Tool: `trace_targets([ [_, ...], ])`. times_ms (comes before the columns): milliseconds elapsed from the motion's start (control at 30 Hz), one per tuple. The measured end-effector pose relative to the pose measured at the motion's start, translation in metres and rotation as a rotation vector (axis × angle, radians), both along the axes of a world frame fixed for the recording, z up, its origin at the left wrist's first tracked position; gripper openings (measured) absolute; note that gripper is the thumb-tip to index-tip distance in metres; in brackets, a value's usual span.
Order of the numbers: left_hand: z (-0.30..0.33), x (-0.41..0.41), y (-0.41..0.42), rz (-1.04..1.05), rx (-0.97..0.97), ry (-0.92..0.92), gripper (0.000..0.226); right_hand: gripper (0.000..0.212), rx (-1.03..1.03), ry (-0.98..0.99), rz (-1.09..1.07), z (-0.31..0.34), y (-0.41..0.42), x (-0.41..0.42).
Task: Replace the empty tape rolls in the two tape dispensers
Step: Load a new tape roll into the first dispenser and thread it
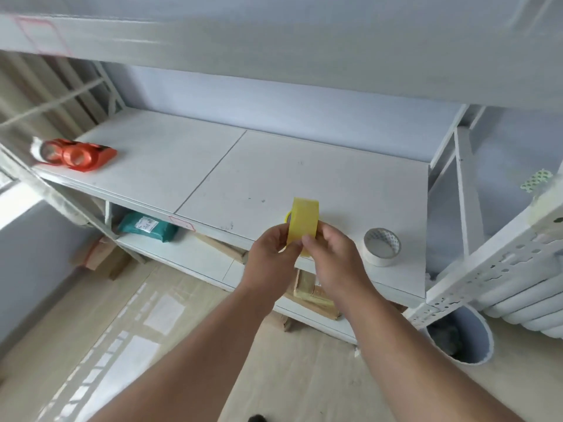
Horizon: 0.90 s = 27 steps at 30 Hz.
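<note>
Both my hands hold a yellow tape roll point(304, 222) upright and edge-on above the front edge of a white shelf point(274, 178). My left hand point(271, 251) pinches its left side and my right hand point(332, 254) pinches its lower right edge. A white tape roll point(382, 246) lies flat on the shelf just right of my hands. Two orange tape dispensers point(77, 155) sit side by side at the shelf's far left end, with a white roll point(38, 150) at their left.
A lower shelf holds a teal parcel point(147, 226) and cardboard boxes point(315, 295). A round bin point(458, 336) stands on the floor at the right, beside a perforated white upright point(487, 269). Another shelf board point(274, 41) hangs overhead.
</note>
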<state>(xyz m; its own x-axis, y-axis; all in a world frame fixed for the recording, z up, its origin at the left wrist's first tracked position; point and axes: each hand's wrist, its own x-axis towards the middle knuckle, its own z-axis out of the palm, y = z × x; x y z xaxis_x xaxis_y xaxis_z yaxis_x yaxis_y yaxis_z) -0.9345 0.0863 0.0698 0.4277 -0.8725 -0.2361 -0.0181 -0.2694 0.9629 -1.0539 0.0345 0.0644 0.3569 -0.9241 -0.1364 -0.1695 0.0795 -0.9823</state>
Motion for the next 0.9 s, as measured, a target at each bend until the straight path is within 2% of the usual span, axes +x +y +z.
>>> trace_targets([
  [367, 0.033, 0.109, 0.123, 0.305, -0.147, -0.08, 0.027, 0.027, -0.071, -0.007, 0.347, 0.031, 0.088, 0.139],
  [700, 0.029, 0.237, 0.27, 0.552, -0.239, -0.065, 0.028, 0.034, -0.1, -0.016, 0.571, 0.029, 0.218, 0.29],
  [900, 0.031, 0.29, 0.331, 0.646, -0.273, -0.087, 0.03, 0.028, -0.075, -0.022, 0.699, 0.039, 0.273, 0.354],
])
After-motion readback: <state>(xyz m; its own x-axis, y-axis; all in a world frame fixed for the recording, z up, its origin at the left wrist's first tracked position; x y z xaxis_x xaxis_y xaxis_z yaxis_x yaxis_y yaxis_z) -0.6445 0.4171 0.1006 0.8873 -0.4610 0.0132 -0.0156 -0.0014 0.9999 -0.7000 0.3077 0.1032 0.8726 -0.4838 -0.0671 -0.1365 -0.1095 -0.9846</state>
